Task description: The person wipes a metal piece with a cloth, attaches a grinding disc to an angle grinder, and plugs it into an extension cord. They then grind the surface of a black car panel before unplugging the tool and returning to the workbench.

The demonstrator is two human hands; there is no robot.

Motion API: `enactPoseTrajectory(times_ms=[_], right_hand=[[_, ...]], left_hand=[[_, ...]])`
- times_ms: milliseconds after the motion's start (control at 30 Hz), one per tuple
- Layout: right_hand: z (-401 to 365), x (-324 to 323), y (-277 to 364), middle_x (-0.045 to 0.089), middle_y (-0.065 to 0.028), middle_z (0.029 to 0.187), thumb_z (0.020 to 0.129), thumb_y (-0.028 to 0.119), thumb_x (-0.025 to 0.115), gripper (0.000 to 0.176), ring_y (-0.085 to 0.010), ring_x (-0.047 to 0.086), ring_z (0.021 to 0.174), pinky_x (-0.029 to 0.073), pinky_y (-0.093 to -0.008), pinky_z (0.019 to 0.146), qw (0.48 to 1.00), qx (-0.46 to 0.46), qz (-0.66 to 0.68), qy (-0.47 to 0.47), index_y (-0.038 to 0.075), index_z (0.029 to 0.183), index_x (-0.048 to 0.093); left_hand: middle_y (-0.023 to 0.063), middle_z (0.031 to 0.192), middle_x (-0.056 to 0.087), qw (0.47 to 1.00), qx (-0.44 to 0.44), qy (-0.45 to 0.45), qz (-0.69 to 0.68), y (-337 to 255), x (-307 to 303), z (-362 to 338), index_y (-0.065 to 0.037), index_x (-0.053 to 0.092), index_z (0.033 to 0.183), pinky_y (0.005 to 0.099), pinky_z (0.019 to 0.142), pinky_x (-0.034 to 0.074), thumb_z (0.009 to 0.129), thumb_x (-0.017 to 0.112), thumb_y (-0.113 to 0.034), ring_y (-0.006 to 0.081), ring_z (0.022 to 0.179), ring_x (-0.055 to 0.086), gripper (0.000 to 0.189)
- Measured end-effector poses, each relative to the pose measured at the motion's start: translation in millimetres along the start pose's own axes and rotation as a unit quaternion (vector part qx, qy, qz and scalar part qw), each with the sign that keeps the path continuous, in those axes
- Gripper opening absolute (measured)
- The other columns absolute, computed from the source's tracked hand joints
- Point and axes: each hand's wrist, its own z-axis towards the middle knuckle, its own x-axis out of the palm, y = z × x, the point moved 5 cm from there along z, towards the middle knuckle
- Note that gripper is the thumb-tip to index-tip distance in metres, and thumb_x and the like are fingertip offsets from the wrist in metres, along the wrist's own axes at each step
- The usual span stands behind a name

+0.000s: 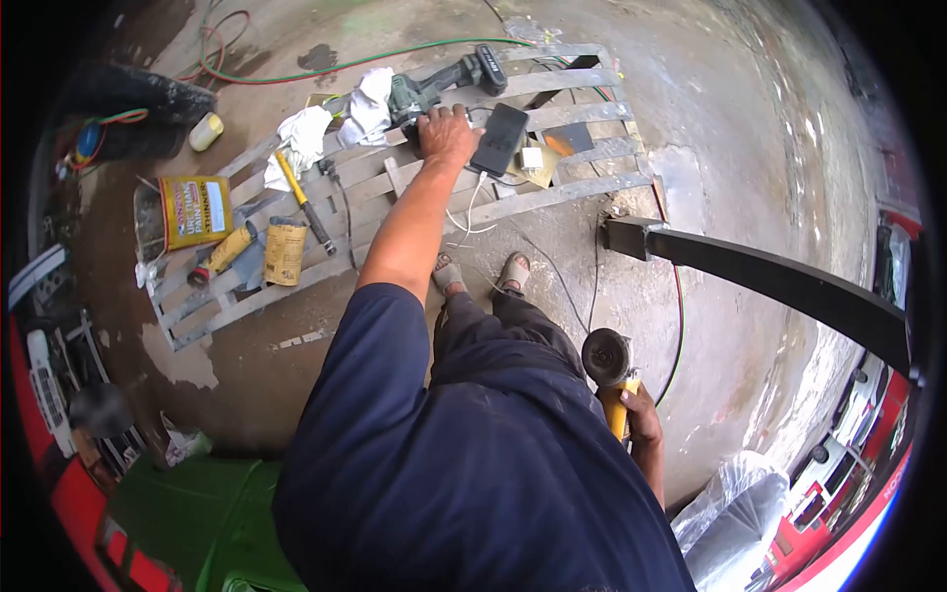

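Observation:
My left hand point(446, 133) reaches down onto the slatted bench, its fingers curled at the near side of a green cordless power tool point(419, 91) with a black battery. The fingers hide what they grip there. Just right of this hand lies a black phone point(500, 138) with a white cable plugged in, and a white charger plug point(532, 159) is beside it. Low at my right side, my right hand point(642, 412) is wrapped around the yellow body of an angle grinder point(617, 380), its dark round disc facing up.
On the slatted bench point(592, 185) are white cloths point(306, 133), a yellow-handled hammer point(304, 202), a paint thinner can point(195, 212) and rolls of brown paper point(284, 252). A black metal beam point(769, 271) crosses at right. Cords and a green hose point(345, 67) lie on the floor.

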Motion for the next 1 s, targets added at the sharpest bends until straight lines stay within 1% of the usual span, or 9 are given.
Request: enactPoseTrajectory(times_ms=[133,200,400,500,600,667,700,867,1000], right_hand=[[8.3,5.7,11.3,0.063,-0.0104,0.108,0.076,0.034,0.077,0.067,-0.0206,0.061,0.095,0.049,-0.0332,0.084,1.000,0.003,-0.025,0.014,-0.001,0.126,0.049],[11.7,7.9,14.9,0.063,-0.0101,0.107,0.075,0.037,0.078,0.069,-0.0201,0.060,0.095,0.049,-0.0335,0.085,1.000,-0.005,-0.028,0.009,-0.001,0.125,0.049],[24.2,10.3,16.4,0.063,-0.0125,0.106,0.073,0.041,0.077,0.071,-0.0211,0.062,0.092,0.050,-0.0331,0.082,0.995,0.040,-0.072,0.054,-0.003,0.122,0.052],[20.6,19.2,19.6,0.064,-0.0145,0.102,0.072,0.041,0.076,0.069,-0.0232,0.065,0.087,0.053,-0.0341,0.077,0.996,0.055,-0.041,0.060,-0.004,0.120,0.053],[17.4,16.2,19.8,0.065,-0.0162,0.097,0.073,0.041,0.075,0.070,-0.0270,0.066,0.080,0.056,-0.0382,0.072,0.996,0.048,0.056,0.058,-0.006,0.120,0.053],[23.4,3.7,16.8,0.064,-0.0175,0.099,0.074,0.042,0.074,0.080,-0.0299,0.067,0.081,0.057,-0.0419,0.073,0.993,0.003,0.105,0.049,-0.004,0.132,0.044],[22.3,5.9,16.7,0.064,-0.0175,0.099,0.074,0.042,0.074,0.080,-0.0299,0.067,0.081,0.057,-0.0419,0.073,0.993,0.001,0.104,0.051,-0.004,0.132,0.044],[15.6,16.0,-3.6,0.062,-0.0194,0.099,0.075,0.041,0.072,0.089,-0.0347,0.066,0.083,0.057,-0.0484,0.073,0.979,0.022,0.180,0.091,0.006,0.145,0.028],[19.2,21.6,-18.5,0.063,-0.0176,0.097,0.075,0.037,0.072,0.083,-0.0301,0.067,0.080,0.058,-0.0409,0.071,0.984,0.044,0.160,0.065,0.003,0.141,0.034]], left_hand=[[0.0114,0.114,0.059,0.992,-0.029,-0.093,-0.078,25.0,-25.6,-41.7,-0.010,0.059,0.118,0.0477,0.094,0.039,0.083,0.066,-0.045,0.0310,0.111,0.053,0.050],[0.0125,0.112,0.058,0.964,-0.132,-0.167,-0.160,65.3,-31.8,-72.3,-0.009,0.059,0.114,0.0470,0.093,0.041,0.083,0.067,-0.038,0.0309,0.110,0.053,0.044],[0.0175,0.118,0.056,0.906,-0.359,-0.134,-0.180,219.9,-1.1,-104.2,-0.004,0.055,0.117,0.0446,0.096,0.043,0.082,0.070,-0.036,0.0379,0.112,0.053,0.049],[0.0245,0.104,0.065,0.893,-0.346,-0.080,-0.276,294.3,89.8,-63.9,0.002,0.061,0.107,0.0427,0.089,0.049,0.079,0.070,-0.026,0.0354,0.100,0.063,0.041],[0.0225,0.086,0.070,0.813,-0.378,-0.014,-0.442,286.4,74.7,-78.5,0.002,0.067,0.096,0.0419,0.078,0.052,0.076,0.066,-0.019,0.0331,0.085,0.069,0.029],[0.0190,0.085,0.071,0.899,-0.264,-0.036,-0.346,274.4,46.2,-89.0,0.001,0.068,0.096,0.0396,0.073,0.052,0.076,0.066,-0.019,0.0316,0.082,0.069,0.028],[0.0179,0.084,0.071,0.852,-0.289,-0.044,-0.434,271.2,49.8,-103.1,-0.001,0.070,0.095,0.0374,0.071,0.051,0.076,0.071,-0.024,0.0279,0.078,0.069,0.030],[0.0158,0.082,0.070,0.877,-0.197,0.040,-0.436,226.2,21.8,-142.7,-0.001,0.071,0.093,0.0347,0.072,0.051,0.075,0.076,-0.031,0.0248,0.075,0.067,0.035],[0.0115,0.077,0.068,0.878,-0.149,0.091,-0.445,216.4,39.7,-138.8,0.000,0.070,0.087,0.0336,0.068,0.050,0.077,0.076,-0.028,0.0227,0.070,0.064,0.030]])
